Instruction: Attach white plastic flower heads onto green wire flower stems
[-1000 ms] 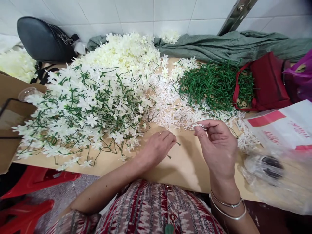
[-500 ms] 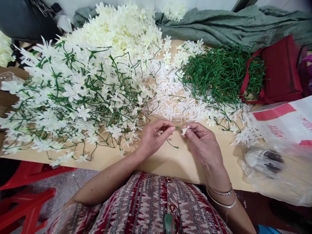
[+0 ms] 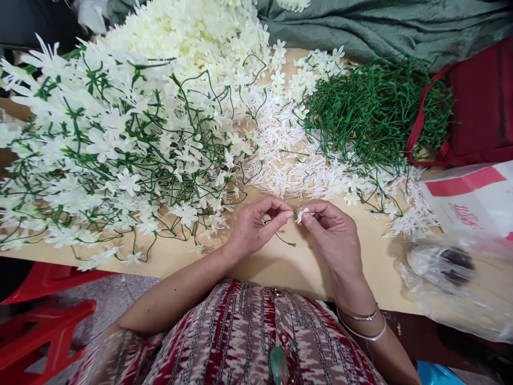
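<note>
My left hand [image 3: 258, 223] pinches a thin green artificial stem [image 3: 287, 241], whose lower end curves down below the fingers. In my right hand [image 3: 331, 227] a small white artificial flower [image 3: 301, 215] is held between thumb and fingertips. The stem's tip meets the base of the flower between the two hands, just above the table; how far it goes in is too small to tell. Beyond my hands lie loose white stamens [image 3: 280, 160]. A large heap of white flowers on green stems [image 3: 132, 160] spreads to the left.
Bare green stems [image 3: 372, 112] are piled at the back right, beside a red bag [image 3: 481, 101]. Cream petals [image 3: 200, 43] heap up at the back near a green cloth [image 3: 360, 27]. Plastic wrapping [image 3: 449, 278] lies on the right. Red stools [image 3: 48, 331] stand below left.
The gap between the stem tip and the flower has closed; they now touch. My right hand has come slightly toward the left one. The view has tilted down a little.
</note>
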A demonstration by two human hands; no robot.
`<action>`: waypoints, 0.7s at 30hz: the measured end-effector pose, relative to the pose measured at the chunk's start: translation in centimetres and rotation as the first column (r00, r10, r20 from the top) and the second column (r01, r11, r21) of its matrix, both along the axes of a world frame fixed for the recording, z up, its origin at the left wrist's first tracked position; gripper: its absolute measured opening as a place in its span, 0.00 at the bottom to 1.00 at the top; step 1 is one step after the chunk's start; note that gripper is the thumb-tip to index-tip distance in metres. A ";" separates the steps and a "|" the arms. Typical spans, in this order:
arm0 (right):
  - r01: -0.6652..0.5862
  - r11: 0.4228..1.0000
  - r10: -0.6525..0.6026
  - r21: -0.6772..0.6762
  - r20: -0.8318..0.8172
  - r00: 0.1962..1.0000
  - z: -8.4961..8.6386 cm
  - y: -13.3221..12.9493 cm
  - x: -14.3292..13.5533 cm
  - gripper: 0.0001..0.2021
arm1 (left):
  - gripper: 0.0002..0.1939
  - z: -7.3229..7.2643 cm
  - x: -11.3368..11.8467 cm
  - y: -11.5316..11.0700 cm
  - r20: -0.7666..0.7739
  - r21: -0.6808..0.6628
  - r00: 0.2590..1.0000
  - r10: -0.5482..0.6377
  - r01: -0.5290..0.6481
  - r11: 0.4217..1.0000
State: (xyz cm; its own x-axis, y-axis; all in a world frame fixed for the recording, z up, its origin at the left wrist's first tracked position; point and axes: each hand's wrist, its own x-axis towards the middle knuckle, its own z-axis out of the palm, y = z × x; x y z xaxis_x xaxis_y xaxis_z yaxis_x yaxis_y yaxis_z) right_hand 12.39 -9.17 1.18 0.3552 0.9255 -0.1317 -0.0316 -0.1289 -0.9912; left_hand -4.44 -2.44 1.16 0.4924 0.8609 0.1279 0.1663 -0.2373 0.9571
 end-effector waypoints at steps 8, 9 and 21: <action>0.006 0.999 -0.010 0.051 0.072 0.997 -0.5 -0.4 -0.7 0.02 | 0.08 -0.2 0.1 -0.3 0.001 -0.001 1.000 -0.001 0.001 1.000; 0.004 0.999 -0.007 0.047 0.064 0.998 -0.6 -0.4 -0.8 0.02 | 0.08 -0.2 0.2 -0.4 0.001 -0.004 1.000 -0.001 0.001 1.000; -0.005 0.995 -0.002 0.103 0.072 0.997 -1.2 -0.3 -0.8 0.05 | 0.07 0.2 0.1 -0.3 0.021 -0.033 0.999 -0.036 0.037 0.999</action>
